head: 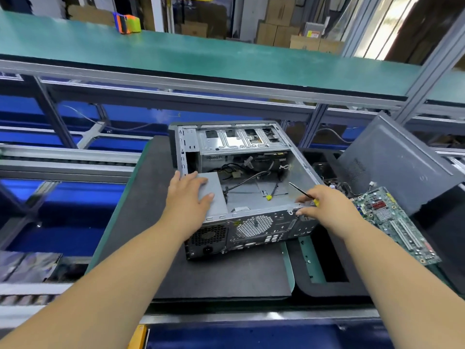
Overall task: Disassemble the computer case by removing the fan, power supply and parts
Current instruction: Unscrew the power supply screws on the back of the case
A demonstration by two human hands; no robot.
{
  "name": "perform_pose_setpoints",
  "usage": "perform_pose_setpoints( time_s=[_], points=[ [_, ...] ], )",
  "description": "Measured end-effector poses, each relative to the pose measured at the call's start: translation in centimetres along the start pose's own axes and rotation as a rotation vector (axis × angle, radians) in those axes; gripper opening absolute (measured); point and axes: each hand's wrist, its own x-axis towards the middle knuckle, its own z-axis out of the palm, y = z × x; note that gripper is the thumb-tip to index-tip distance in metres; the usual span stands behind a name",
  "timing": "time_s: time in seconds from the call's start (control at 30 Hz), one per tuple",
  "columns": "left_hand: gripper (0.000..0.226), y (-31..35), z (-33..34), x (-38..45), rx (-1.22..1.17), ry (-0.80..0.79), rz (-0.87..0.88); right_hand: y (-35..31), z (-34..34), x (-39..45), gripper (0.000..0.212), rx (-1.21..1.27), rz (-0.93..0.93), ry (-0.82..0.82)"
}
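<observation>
Both forearms are reaching in from 6 o'clock toward the computer case [241, 187], which is lying on its side, open face up, on a dark foam mat [141, 222] at the centre of the bench. Left hand [187, 195] is resting flat on the grey power supply [212, 195] in the case's near-left corner, fingers spread and straight, thumb pointing toward 1 o'clock. Right hand [324, 207] is curling over the case's near-right rim, fingertips touching the metal edge, while pinching a thin screwdriver [303, 193] with a black shaft and a yellow band; its tip is pointing toward 10 o'clock into the case. Loose black cables [249, 176] and a yellow connector [268, 197] are lying on the case floor. Rear panel, facing the camera, is showing a round fan grille [254, 225]. At 3 o'clock a green motherboard [392, 220] is lying beside the case, with a grey side panel [395, 162] leaning behind it. No readable brand or label is showing on the case; a yellow sticker far back at 1 o'clock is too small to read.
</observation>
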Motion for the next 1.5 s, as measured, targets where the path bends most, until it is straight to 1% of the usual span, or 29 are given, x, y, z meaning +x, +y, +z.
perform_pose_setpoints(
  time_s=[0.07, 0.17, 0.23, 0.3, 0.37, 0.4, 0.47, 0.53, 0.57, 0.63, 0.7, 0.73, 0.8, 0.83, 0.9, 1.03, 1.13, 1.23, 1.33, 1.5],
  points=[
    [0.041, 1.1, 1.0, -0.3, -0.022, 0.056, -0.029, 0.3, -0.2, 0.2, 0.032, -0.014, 0.035, 0.038],
    [0.038, 2.3, 1.9, -0.5, -0.012, 0.115, -0.050, -0.1, 0.0, -0.5, 0.042, -0.075, 0.126, 0.193],
    [0.037, 2.6, 2.1, -0.5, 0.015, 0.123, -0.050, -0.9, 0.1, -1.4, 0.039, -0.015, 0.199, 0.235],
    [0.039, 2.6, 1.9, -0.4, 0.061, 0.110, -0.040, -2.5, 0.3, -2.1, 0.029, 0.186, 0.281, 0.181],
    [0.040, 2.6, 1.7, -0.4, 0.147, 0.079, -0.005, -3.8, 0.6, -2.9, 0.015, 0.355, 0.298, 0.067],
    [0.040, 2.6, 1.6, -0.4, 0.196, 0.067, 0.032, -4.4, 0.8, -3.4, 0.015, 0.394, 0.284, 0.017],
    [0.038, 2.6, 1.5, -0.5, 0.280, 0.078, 0.136, -5.1, 1.1, -4.5, 0.025, 0.445, 0.221, -0.051],
    [0.036, 2.8, 1.3, -0.7, 0.323, 0.094, 0.271, -5.4, 1.7, -5.4, 0.023, 0.500, 0.151, -0.045],
    [0.036, 2.8, 1.2, -0.7, 0.325, 0.060, 0.342, -5.5, 2.2, -5.8, 0.020, 0.545, 0.127, -0.019],
    [0.041, 2.9, 1.2, -0.6, 0.305, -0.085, 0.453, -5.7, 3.3, -6.6, 0.023, 0.671, 0.109, 0.038],
    [0.049, 2.7, 1.2, -0.7, 0.293, -0.193, 0.495, -5.8, 4.6, -7.3, 0.016, 0.795, 0.091, 0.090],
    [0.053, 2.5, 1.2, -0.7, 0.307, -0.214, 0.503, -5.9, 5.1, -7.6, 0.013, 0.815, 0.091, 0.115],
    [0.061, 2.1, 1.3, -0.8, 0.376, -0.240, 0.525, -6.0, 6.1, -8.3, 0.025, 0.899, 0.103, 0.113],
    [0.062, 2.0, 1.3, -0.9, 0.413, -0.247, 0.535, -6.2, 6.5, -8.5, 0.029, 0.966, 0.096, 0.086],
    [0.056, 2.0, 1.5, -0.8, 0.453, -0.239, 0.544, -6.7, 7.1, -9.1, 0.032, 1.062, 0.088, 0.037],
    [0.044, 2.5, 1.9, -0.8, 0.453, -0.185, 0.548, -7.6, 7.9, -9.8, 0.030, 1.037, 0.098, 0.008],
    [0.040, 2.7, 2.0, -0.9, 0.437, -0.168, 0.522, -8.1, 8.1, -10.3, 0.015, 1.039, 0.149, -0.033],
    [0.042, 2.9, 2.3, -0.9, 0.430, -0.177, 0.491, -8.2, 8.1, -11.0, 0.010, 1.038, 0.210, -0.049],
    [0.043, 3.1, 2.5, -1.0, 0.446, -0.185, 0.487, -7.9, 8.3, -11.8, 0.007, 1.016, 0.222, -0.047],
    [0.063, 2.4, 2.1, -1.1, 0.526, -0.253, 0.527, -7.9, 8.7, -12.6, 0.005, 0.987, 0.242, -0.090]
  ],
)
